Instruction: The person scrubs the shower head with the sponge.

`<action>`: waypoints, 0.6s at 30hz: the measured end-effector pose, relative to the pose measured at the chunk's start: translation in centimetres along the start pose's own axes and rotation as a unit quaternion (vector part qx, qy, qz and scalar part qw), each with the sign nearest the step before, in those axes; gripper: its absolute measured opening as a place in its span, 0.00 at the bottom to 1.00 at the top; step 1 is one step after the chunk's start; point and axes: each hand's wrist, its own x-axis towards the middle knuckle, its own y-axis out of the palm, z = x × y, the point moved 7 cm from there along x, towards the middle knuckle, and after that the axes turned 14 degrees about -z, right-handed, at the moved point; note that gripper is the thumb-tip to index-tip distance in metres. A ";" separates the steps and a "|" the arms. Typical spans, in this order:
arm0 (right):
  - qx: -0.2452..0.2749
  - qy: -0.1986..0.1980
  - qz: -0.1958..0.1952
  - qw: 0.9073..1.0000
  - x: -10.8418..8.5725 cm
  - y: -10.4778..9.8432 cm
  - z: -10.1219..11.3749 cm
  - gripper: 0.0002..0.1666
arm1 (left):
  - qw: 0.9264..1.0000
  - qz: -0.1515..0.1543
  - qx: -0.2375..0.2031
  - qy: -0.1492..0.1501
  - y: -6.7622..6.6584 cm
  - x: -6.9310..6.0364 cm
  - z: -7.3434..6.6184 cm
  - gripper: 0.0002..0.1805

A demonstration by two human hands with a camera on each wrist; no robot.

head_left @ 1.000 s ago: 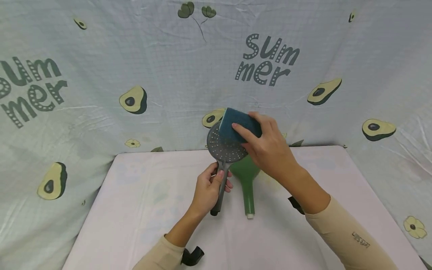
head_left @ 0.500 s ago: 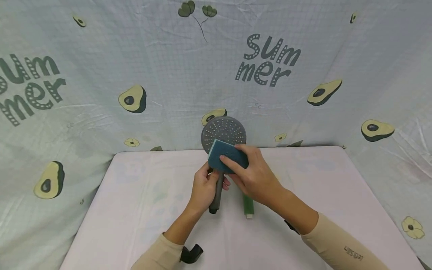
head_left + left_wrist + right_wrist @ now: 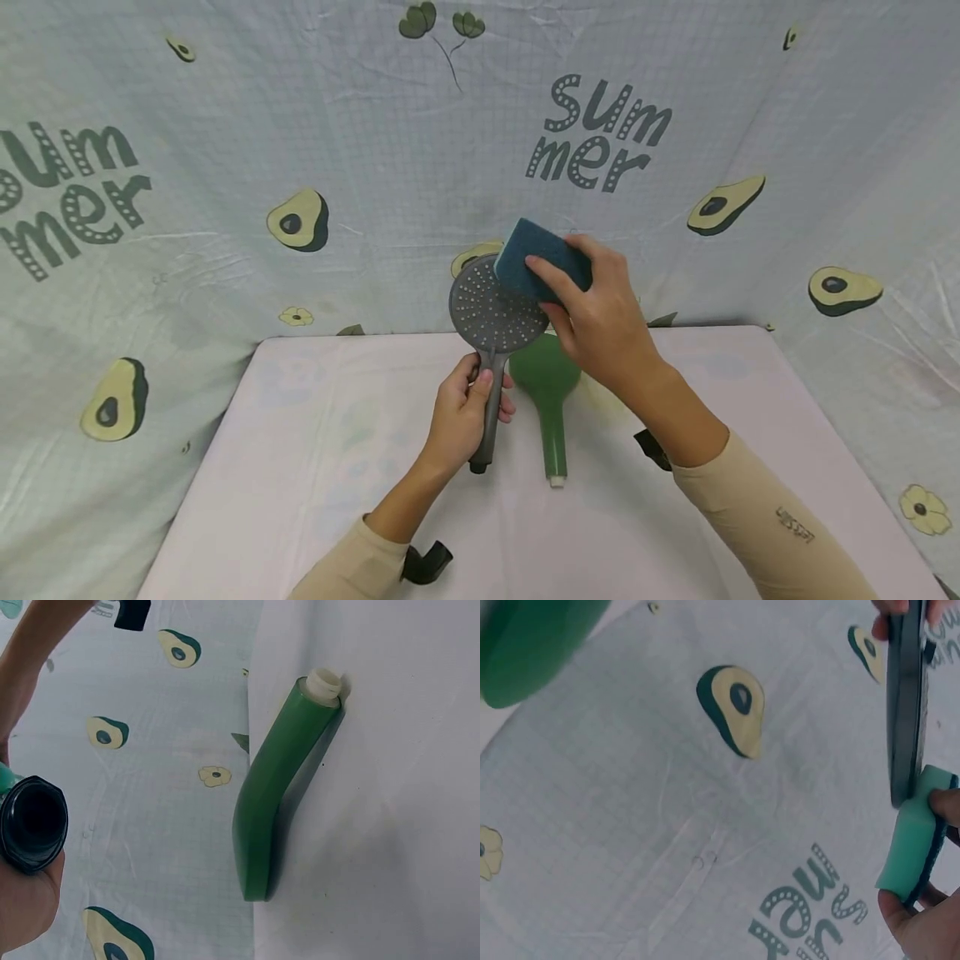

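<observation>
My left hand [image 3: 459, 412] grips the handle of a grey shower head [image 3: 487, 312], held up with its nozzle face toward me. Fingers and thumb of my right hand [image 3: 600, 308] pinch a sponge [image 3: 543, 262], dark blue on one side and light green [image 3: 909, 847] on the other. Its green side meets the edge of the shower head's face, as the right wrist view shows. A second shower head [image 3: 551, 392], green with a white threaded end, lies on the table behind and to the right; the left wrist view shows its bent handle [image 3: 277, 765].
The pale table [image 3: 337, 467] reaches back to a hanging cloth [image 3: 375, 167] printed with avocados. Black wrist-camera parts [image 3: 427, 562] sit at the left forearm and likewise under the right one.
The sponge in my right hand went down over the neck of the grey shower head, then back up to the upper right of its face. My left hand keeps its grip.
</observation>
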 end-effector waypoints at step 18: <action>0.051 -0.036 -0.017 0.998 -6.7 2.3 4.7 0.21 | 0.999 -0.014 -0.028 -0.012 0.1 0.4 0.1 0.17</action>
